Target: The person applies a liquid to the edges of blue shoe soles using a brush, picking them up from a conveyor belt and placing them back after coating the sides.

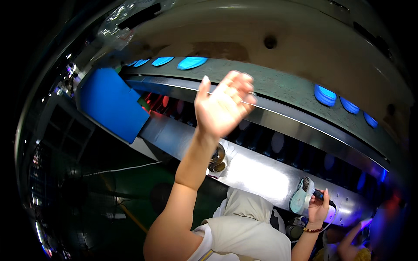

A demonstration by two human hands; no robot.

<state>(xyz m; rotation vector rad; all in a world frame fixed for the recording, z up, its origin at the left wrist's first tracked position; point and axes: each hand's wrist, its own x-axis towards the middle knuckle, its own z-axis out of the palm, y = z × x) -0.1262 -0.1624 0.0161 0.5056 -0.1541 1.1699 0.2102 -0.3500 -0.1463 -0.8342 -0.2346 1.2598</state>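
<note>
My left hand [224, 102] is raised on an outstretched arm in front of the conveyor, fingers apart and slightly curled, holding nothing. It hangs just below the grey belt [270, 82], which carries bright blue shoe soles [191, 63]. At the lower right, my right hand [318, 209] grips a pale teal shoe sole [299, 196] against the shiny metal ledge [257, 174]. A dark object with a blue part [321, 195] also sits in its fingers. A beaded bracelet [312, 229] circles that wrist.
More blue soles [324, 95] ride the belt at the right. A blue box panel [111, 102] stands at the conveyor's left end. A round metal cup [217, 158] sits on the ledge. Another person's hand [348, 245] shows at the bottom right. A fan [78, 195] stands on the green floor.
</note>
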